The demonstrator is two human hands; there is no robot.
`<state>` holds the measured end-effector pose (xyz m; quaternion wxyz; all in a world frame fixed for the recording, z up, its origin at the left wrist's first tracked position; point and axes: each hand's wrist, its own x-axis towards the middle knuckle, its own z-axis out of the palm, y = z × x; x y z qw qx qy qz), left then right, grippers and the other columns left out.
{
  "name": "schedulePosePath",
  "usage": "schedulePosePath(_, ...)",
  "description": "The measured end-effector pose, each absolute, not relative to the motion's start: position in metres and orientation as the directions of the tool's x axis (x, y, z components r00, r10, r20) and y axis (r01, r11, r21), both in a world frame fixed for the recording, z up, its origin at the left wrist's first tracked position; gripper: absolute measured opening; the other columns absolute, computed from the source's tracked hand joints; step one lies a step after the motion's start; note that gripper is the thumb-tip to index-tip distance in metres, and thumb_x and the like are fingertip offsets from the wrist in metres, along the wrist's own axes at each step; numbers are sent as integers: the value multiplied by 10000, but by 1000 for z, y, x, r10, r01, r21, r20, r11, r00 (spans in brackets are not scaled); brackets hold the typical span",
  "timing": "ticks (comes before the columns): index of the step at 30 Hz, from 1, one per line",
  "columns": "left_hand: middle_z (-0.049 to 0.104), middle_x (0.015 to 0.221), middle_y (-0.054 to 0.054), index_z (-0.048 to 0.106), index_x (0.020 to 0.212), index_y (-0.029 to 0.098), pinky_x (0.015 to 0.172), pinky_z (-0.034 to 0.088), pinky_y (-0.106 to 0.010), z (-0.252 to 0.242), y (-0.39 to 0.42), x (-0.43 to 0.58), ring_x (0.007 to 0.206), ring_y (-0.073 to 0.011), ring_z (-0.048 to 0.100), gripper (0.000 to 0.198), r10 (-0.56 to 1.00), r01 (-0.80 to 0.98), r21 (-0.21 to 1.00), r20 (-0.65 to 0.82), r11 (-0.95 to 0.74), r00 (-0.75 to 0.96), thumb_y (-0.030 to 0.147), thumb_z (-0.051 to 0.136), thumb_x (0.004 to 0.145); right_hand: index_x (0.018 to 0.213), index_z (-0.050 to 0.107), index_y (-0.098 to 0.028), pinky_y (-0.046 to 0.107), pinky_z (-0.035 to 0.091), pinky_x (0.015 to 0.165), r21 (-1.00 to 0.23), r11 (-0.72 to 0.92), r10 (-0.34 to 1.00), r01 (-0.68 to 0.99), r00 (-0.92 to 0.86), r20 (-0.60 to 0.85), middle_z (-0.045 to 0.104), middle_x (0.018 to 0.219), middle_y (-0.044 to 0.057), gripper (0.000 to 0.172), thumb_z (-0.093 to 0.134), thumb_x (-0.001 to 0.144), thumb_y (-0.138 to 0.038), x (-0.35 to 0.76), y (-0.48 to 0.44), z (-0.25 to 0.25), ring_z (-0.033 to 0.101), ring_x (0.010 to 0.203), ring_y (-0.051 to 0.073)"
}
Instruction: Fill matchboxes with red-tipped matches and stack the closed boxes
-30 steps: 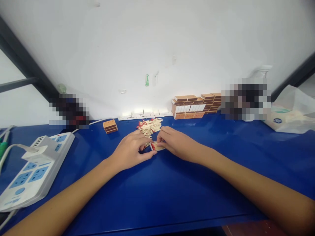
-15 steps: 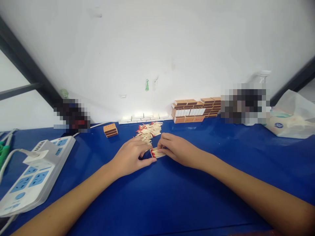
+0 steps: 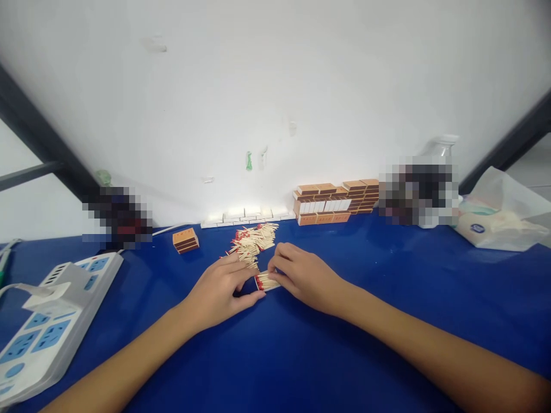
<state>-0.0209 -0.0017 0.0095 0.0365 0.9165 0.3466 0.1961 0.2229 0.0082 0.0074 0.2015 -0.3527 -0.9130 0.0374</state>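
Between my hands a small white matchbox tray (image 3: 270,288) lies on the blue table, filled with red-tipped matches (image 3: 263,281). My left hand (image 3: 221,289) steadies the tray's left end, thumb at the near corner and index finger at the far one. Over the right end, my right hand (image 3: 303,275) has its thumb and fingers pinched together, touching the matches; whatever lies between the fingertips is hidden. Just beyond the tray is a loose heap of matches (image 3: 252,244), partly covered by my left fingers.
White trays (image 3: 235,217) line the wall. Brown matchboxes (image 3: 325,218) are stacked to their right, and a small stack of matchboxes (image 3: 186,241) stands left of the heap. A power strip (image 3: 64,321) lies at left, a bagged tissue pack (image 3: 484,226) at right.
The whole view has shifted slightly, so everything appears a little lower and further left. Both hands keep their places at the tray, with the right fingers still at the matches.
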Motion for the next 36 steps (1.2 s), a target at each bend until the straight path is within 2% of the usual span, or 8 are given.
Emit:
schedulePosePath(8, 621, 727, -12, 723, 1119, 202, 707, 461, -342, 11, -4, -19, 745, -195, 556, 257, 622, 599, 190, 369, -778, 691, 402, 671, 966, 953, 635, -164, 321, 473, 724, -161, 763, 635, 626, -680, 367, 602, 1004, 90, 148, 514, 1033, -196, 226, 9, 9, 565, 897, 202)
schedulePosePath(16, 662, 779, -30, 700, 1188, 195, 729, 474, -358, 13, -6, -16, 777, -208, 576, 281, 597, 587, 148, 350, -796, 722, 392, 590, 1020, 992, 649, -168, 312, 462, 711, -203, 777, 624, 596, -687, 373, 610, 1023, 87, 172, 516, 1051, -260, 223, 6, 6, 573, 905, 195)
schedulePosePath(22, 669, 784, -29, 712, 1084, 187, 729, 476, -357, 15, -7, -15, 766, -204, 572, 229, 601, 586, 159, 350, -794, 719, 381, 641, 986, 937, 647, -164, 314, 462, 707, -207, 758, 649, 618, -683, 335, 611, 1006, 84, 198, 550, 1044, -300, 220, 4, 7, 572, 875, 190)
schedulePosePath(36, 656, 758, -23, 720, 1046, 181, 727, 458, -341, 14, -7, -16, 758, -202, 570, 237, 620, 605, 166, 351, -778, 701, 394, 683, 949, 931, 645, -155, 285, 419, 680, -241, 760, 649, 604, -686, 329, 585, 968, 51, 181, 593, 1030, -298, 225, 6, 9, 536, 782, 149)
